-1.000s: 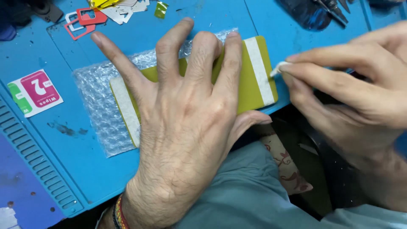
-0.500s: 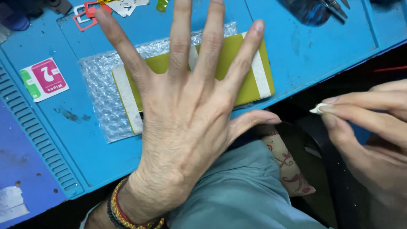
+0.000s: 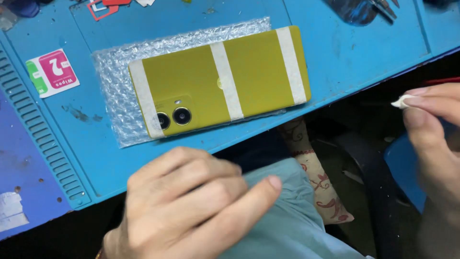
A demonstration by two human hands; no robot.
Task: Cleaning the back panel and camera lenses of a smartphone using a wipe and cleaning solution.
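The yellow-green phone, likely slick, rigid and fragile, is best gripped by its long edges, lying on bubble wrap at twelve o'clock of the loosely curled, empty left hand, while a white scrap is pinched by the right hand at three o'clock.

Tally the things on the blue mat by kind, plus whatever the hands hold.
Yellow-green phone: 1
White tape strips on it: 3
Bubble wrap sheet: 1
Pink-and-green wipe packet: 1
White scrap pinched by right hand: 1
Total: 7

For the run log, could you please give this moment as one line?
left hand: off phone, empty | right hand: pinching white scrap | phone: face-down on bubble wrap
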